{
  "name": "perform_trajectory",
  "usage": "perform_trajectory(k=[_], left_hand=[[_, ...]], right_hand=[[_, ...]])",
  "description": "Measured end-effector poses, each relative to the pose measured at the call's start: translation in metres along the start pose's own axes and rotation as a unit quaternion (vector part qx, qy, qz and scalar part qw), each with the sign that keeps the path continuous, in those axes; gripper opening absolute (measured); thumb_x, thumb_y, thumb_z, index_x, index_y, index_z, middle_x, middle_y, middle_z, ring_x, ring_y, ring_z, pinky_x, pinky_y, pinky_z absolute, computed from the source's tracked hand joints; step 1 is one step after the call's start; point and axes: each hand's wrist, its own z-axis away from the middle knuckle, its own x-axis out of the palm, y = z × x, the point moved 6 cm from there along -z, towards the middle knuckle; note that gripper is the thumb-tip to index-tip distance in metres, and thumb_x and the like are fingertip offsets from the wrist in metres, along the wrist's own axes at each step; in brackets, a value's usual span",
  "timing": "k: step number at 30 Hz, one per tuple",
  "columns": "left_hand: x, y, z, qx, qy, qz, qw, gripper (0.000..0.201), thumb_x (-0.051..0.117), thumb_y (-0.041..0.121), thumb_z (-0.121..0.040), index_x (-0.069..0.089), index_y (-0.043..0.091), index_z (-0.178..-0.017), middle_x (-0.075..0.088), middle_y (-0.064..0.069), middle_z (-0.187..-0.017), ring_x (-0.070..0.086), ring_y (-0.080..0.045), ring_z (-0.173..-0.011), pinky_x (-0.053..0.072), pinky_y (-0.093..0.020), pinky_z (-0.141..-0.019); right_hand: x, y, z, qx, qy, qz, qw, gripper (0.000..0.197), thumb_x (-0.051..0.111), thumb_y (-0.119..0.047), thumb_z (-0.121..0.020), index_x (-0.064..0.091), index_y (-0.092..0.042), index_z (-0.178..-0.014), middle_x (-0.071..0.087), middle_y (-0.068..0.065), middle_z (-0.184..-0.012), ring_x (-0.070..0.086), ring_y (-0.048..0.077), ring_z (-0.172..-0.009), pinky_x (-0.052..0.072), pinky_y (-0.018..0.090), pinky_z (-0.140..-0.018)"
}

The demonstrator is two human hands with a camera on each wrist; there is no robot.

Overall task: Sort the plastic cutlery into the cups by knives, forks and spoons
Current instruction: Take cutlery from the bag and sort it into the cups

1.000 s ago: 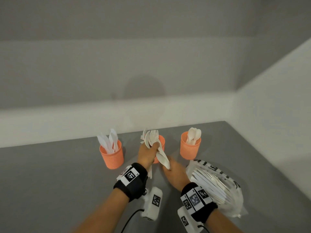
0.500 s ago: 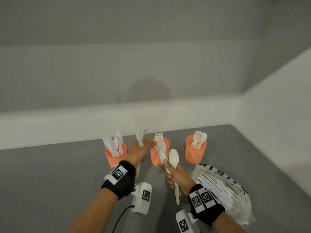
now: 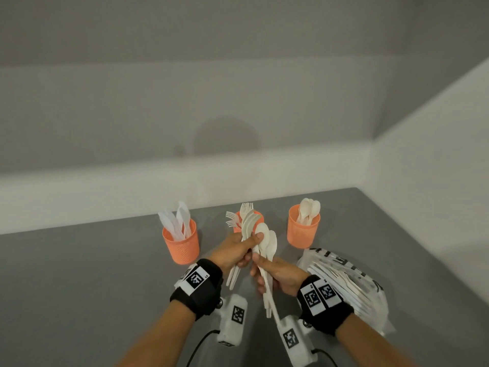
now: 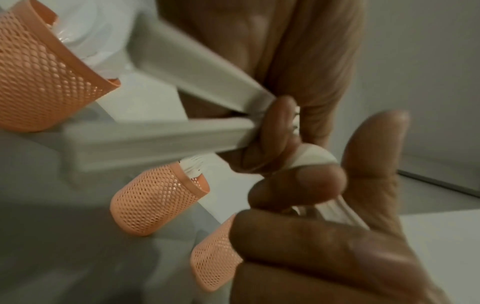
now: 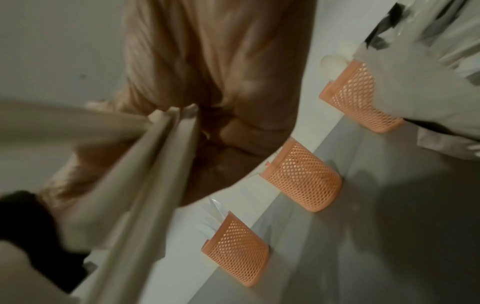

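Three orange mesh cups stand in a row: the knife cup (image 3: pixel 181 243) on the left, the fork cup (image 3: pixel 238 223) half hidden behind my hands, and the spoon cup (image 3: pixel 303 231) on the right. My left hand (image 3: pixel 242 249) grips a bundle of white forks (image 3: pixel 244 215) by their handles in front of the fork cup, with its thumb on a spoon bowl. Just below it, my right hand (image 3: pixel 266 272) grips several white spoons (image 3: pixel 271 243) by their handles, and the two bundles touch. In the right wrist view the handles (image 5: pixel 155 164) cross the frame past the knife cup (image 5: pixel 239 253).
A clear plastic bag (image 3: pixel 352 284) with more white cutlery lies at the right, just behind my right wrist. The grey table (image 3: pixel 79 287) ends at a white wall behind the cups and on the right. Wrist cameras and cables hang under both forearms.
The hands have come together: the right hand brought its spoons up against the left hand's forks. The left hand drew back slightly from the fork cup.
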Motion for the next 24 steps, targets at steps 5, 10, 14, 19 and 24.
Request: perform_trajectory(k=[5,10,14,19,24], left_hand=[[0.011,0.006,-0.001,0.032,0.019,-0.043,0.998,0.017,0.060,0.030,-0.088,0.052,0.016,-0.093,0.057,0.002,-0.067,0.055,-0.007,-0.059,0.043,-0.016,-0.059],[0.009,0.013,-0.006,0.065,0.089,-0.112,0.988,0.021,0.064,0.027,-0.076,0.054,0.012,-0.089,0.059,-0.002,-0.079,0.058,-0.018,-0.078,0.049,-0.032,-0.077],[0.010,0.027,-0.006,0.112,0.149,-0.177,0.966,0.021,0.060,0.018,-0.080,0.057,0.009,-0.100,0.060,-0.004,-0.090,0.056,-0.019,-0.086,0.042,-0.026,-0.077],[0.013,0.045,-0.015,0.165,0.152,-0.211,0.951,0.026,0.066,0.024,-0.083,0.063,0.002,-0.095,0.067,-0.012,-0.089,0.062,-0.021,-0.082,0.043,-0.026,-0.072],[0.002,0.060,-0.020,0.172,0.223,-0.147,0.948,0.031,0.063,0.037,-0.083,0.066,0.006,-0.089,0.065,-0.006,-0.082,0.060,-0.019,-0.077,0.046,-0.032,-0.072]], right_hand=[[0.003,0.000,0.002,0.054,-0.050,0.073,0.995,0.019,0.050,-0.018,-0.095,0.049,-0.016,-0.076,0.038,-0.009,-0.042,0.038,0.005,-0.038,0.044,0.019,-0.047],[-0.005,-0.008,-0.002,0.056,-0.023,0.124,0.990,0.012,0.056,-0.007,-0.090,0.056,-0.012,-0.080,0.052,-0.005,-0.048,0.051,0.006,-0.044,0.049,0.020,-0.051],[-0.019,-0.030,-0.006,-0.037,0.097,0.154,0.983,0.017,0.064,0.008,-0.078,0.062,-0.002,-0.092,0.061,0.008,-0.072,0.060,0.013,-0.061,0.053,0.019,-0.055],[-0.035,-0.040,-0.003,-0.079,0.157,0.173,0.969,0.018,0.064,0.003,-0.081,0.062,-0.010,-0.068,0.062,0.001,-0.056,0.060,0.006,-0.046,0.051,0.017,-0.050],[-0.077,-0.051,0.007,-0.137,0.314,-0.005,0.939,0.024,0.058,-0.011,-0.090,0.054,-0.019,-0.068,0.046,-0.003,-0.052,0.040,0.001,-0.035,0.035,0.018,-0.044]])
